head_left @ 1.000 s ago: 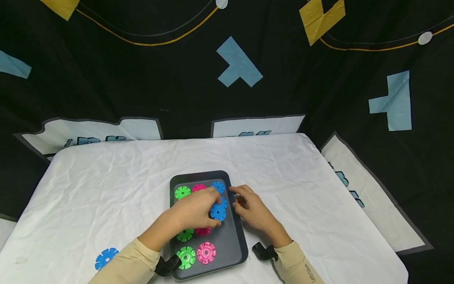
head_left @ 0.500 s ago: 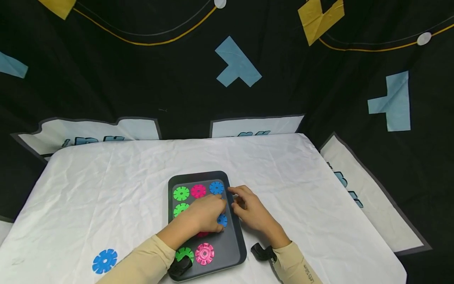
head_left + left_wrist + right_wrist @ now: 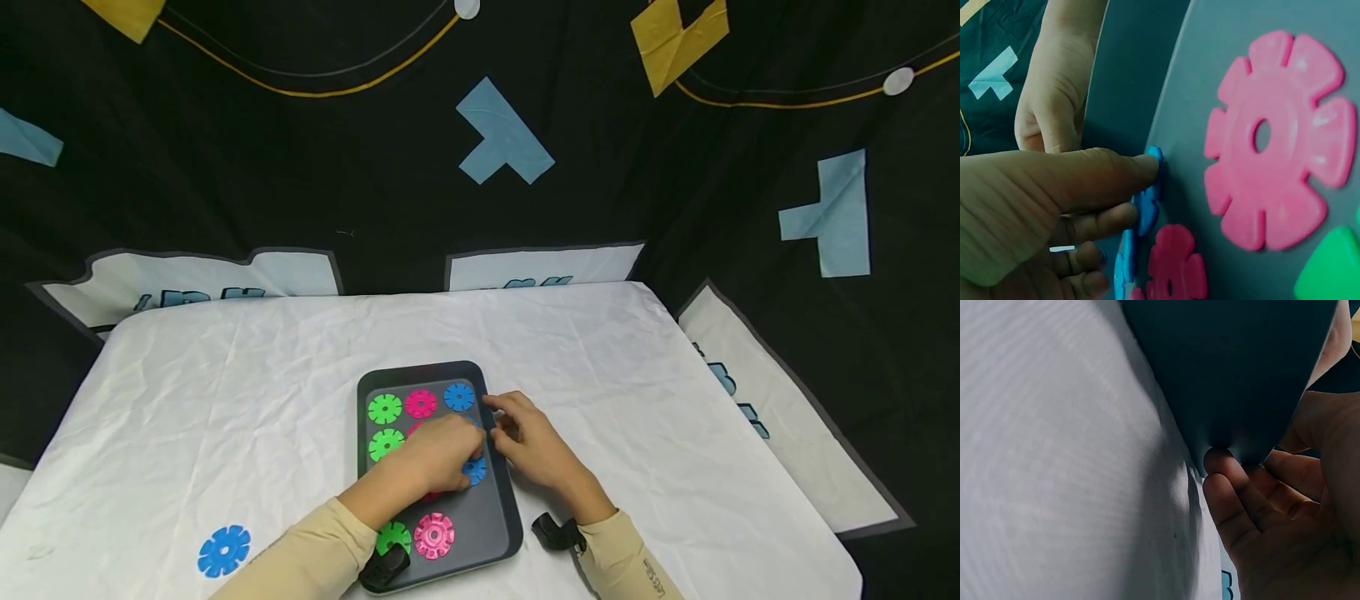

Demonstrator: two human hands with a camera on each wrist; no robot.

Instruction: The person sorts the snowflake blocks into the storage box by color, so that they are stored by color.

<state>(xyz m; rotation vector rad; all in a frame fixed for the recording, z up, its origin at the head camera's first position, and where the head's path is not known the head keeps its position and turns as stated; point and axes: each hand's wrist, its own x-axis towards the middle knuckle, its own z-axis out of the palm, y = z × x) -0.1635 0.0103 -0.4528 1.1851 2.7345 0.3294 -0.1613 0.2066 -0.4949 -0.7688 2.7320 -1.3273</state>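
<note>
A dark grey tray [image 3: 480,529] holds green, pink and blue flower-shaped discs in rows. My left hand [image 3: 441,454] reaches over the tray's middle and covers several discs. Its thumb and index finger pinch the edges of a blue disc [image 3: 476,472] at the right side, seen edge-on as a blue disc [image 3: 1149,209] in the left wrist view. A pink disc [image 3: 1266,137] lies flat nearby. My right hand [image 3: 536,442] stands at the tray's right side, its loosely bent fingertips [image 3: 1219,462] touching the outer wall in the right wrist view.
Another blue disc [image 3: 224,551] lies on the white cloth [image 3: 285,375], left of the tray. Inside the tray's near end are a pink disc [image 3: 434,535] and a green disc [image 3: 393,537], partly behind a black wrist strap [image 3: 384,568]. A black curtain [image 3: 337,183] hangs behind.
My left hand has shifted right and nearer to me, and the blue disc under it has moved toward the tray's near right. The far-row pink disc is uncovered. My right hand stays still.
</note>
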